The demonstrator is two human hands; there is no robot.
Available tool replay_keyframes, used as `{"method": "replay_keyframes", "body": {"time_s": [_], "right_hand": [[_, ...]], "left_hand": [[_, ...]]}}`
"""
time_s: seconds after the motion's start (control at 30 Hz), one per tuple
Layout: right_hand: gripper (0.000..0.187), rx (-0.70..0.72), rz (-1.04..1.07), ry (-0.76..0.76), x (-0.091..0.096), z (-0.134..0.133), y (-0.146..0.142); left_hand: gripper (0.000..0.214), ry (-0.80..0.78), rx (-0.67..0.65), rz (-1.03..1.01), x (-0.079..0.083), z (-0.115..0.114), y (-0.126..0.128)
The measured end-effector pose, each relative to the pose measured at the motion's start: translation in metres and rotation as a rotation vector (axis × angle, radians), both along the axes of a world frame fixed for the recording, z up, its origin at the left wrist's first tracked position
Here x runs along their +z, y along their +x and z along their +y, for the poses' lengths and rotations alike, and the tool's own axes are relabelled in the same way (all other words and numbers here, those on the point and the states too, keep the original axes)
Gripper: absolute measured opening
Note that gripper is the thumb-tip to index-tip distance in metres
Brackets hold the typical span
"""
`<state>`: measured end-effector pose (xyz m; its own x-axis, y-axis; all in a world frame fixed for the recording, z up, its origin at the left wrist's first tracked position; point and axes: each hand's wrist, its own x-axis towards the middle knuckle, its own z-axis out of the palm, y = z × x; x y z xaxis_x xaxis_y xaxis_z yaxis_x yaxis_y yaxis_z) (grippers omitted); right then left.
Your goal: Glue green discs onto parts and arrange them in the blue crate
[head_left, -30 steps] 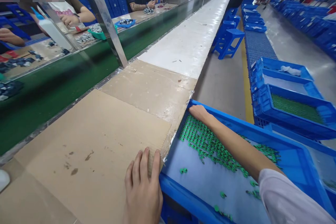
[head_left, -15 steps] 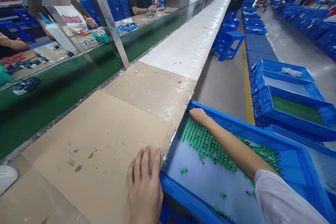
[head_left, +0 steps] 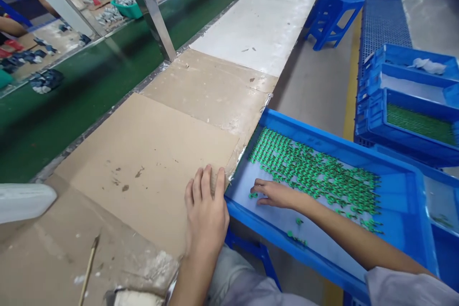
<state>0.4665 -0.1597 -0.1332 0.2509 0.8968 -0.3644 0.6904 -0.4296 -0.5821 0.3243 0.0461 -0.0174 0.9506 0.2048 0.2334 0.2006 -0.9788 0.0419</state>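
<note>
My left hand (head_left: 206,205) lies flat, fingers together, on the cardboard sheet (head_left: 150,162) at the table's right edge, touching the blue tray's corner. My right hand (head_left: 272,193) reaches into the blue tray (head_left: 322,136) and rests on its pale floor. Its fingers are stretched toward a small loose green part (head_left: 253,195) at the fingertips. A dense spread of several small green parts (head_left: 315,172) covers the tray's far half. A few stray green parts (head_left: 297,234) lie near my forearm.
A green conveyor belt (head_left: 71,105) runs along the left, with a metal post (head_left: 150,9) beside it. Other people's hands work beyond it. A wooden stick (head_left: 88,267) and a white object (head_left: 25,201) lie near left. Blue trays (head_left: 409,105) and a blue stool (head_left: 333,14) stand right.
My right hand has pulled back from the tray's far corner to the near left part of the tray. The view has tilted downward. My left hand stays on the cardboard.
</note>
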Motion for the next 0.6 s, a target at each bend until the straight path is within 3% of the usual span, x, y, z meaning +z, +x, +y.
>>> {"method": "replay_keyframes", "body": {"time_s": [0.17, 0.33, 0.47, 0.6], "right_hand": [[0.029, -0.046, -0.088, 0.045, -0.022, 0.000, -0.023], [0.026, -0.013, -0.056, 0.133, -0.032, 0.012, -0.022], [0.024, -0.161, -0.050, 0.327, -0.024, 0.014, 0.012], [0.019, -0.463, -0.180, 0.492, -0.010, 0.017, 0.078]], "left_hand": [[0.050, 0.048, -0.006, 0.007, 0.003, -0.001, 0.001], [0.046, 0.063, -0.012, -0.022, 0.001, 0.000, -0.001], [0.045, 0.072, -0.020, -0.059, -0.004, 0.002, -0.001], [0.043, 0.080, -0.025, -0.106, -0.007, 0.004, -0.001]]}}
